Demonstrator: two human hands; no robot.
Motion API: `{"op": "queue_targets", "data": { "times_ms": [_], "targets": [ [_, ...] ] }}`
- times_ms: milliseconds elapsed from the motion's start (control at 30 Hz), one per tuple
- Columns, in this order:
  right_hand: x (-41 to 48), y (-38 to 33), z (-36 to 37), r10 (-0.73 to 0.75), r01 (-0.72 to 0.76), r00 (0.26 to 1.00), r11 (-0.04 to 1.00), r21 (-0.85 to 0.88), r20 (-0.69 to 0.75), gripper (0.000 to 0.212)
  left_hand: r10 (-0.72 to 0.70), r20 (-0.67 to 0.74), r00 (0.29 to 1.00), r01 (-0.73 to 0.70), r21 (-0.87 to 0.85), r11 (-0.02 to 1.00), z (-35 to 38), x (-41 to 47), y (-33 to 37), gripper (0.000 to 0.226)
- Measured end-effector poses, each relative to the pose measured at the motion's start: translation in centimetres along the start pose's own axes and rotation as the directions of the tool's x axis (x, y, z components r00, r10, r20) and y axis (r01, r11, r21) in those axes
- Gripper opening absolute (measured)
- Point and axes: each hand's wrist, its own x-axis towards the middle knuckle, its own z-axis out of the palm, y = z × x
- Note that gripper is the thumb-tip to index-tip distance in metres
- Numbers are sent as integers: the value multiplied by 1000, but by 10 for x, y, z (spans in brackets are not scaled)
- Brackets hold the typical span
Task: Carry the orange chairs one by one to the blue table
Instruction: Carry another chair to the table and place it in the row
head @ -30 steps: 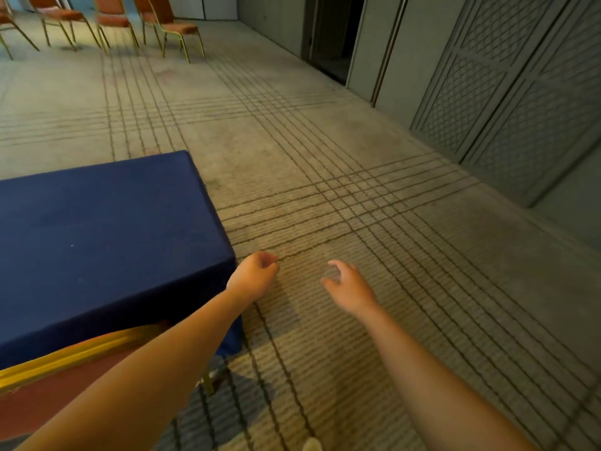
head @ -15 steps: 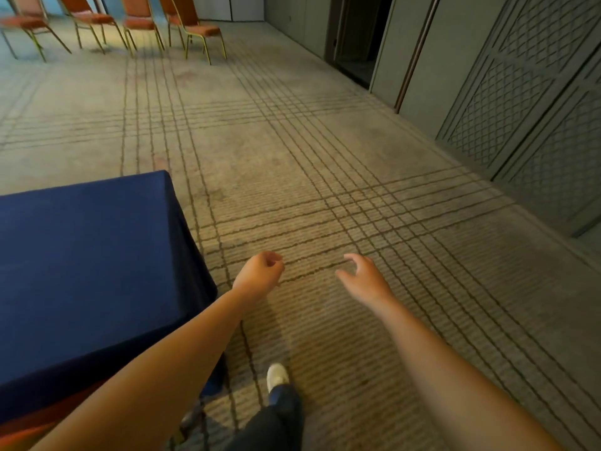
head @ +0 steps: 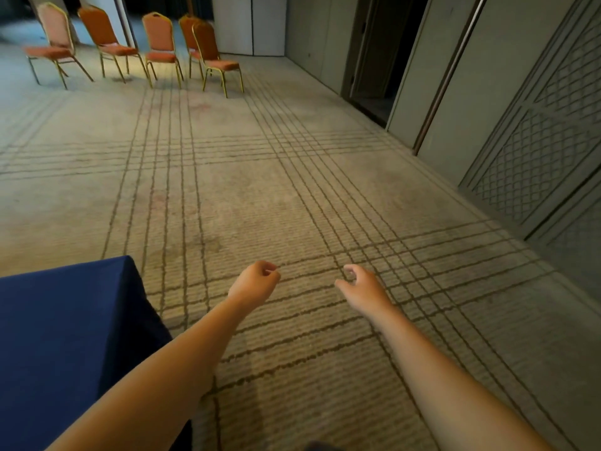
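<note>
Several orange chairs with gold frames stand in a row at the far end of the room, the nearest of them (head: 208, 43) at the right of the row and another (head: 55, 29) at the far left. The blue table (head: 65, 320) is close at my lower left, only its corner in view. My left hand (head: 255, 281) is stretched out over the carpet beside the table's corner, its fingers curled into a fist with nothing in it. My right hand (head: 364, 288) hangs a little to the right, loosely curled and holding nothing.
Patterned beige carpet (head: 292, 196) runs from me to the chairs. A wall of grey panels (head: 536, 141) lines the right side, with a dark open doorway (head: 374, 60) in it. A white wall (head: 250, 24) stands behind the chairs.
The view has moved forward and tilted up: the table has slid toward the lower left, the chair beside it has left the view, and the far chairs look larger. Both hands keep their pose.
</note>
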Motion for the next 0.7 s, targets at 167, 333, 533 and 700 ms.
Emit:
{"op": "queue_targets", "data": {
  "times_ms": [167,333,533,700],
  "targets": [
    [108,-30,1,18,-17,995,1000,-9,95,55,-59,-26,998,60,25,998,-22,89,6,32],
    [233,-73,-3,-54,58,990,998,-26,132,55,-85,-122,989,91,41,995,-47,205,12,34],
    [419,-161,-37,-145,146,974,989,6,174,55,-137,-223,965,133,-30,991,-103,372,53,39],
    [548,-237,-47,-238,243,961,970,-16,142,54,-118,-285,951,94,-96,991,-153,490,89,34]
  ]
}}
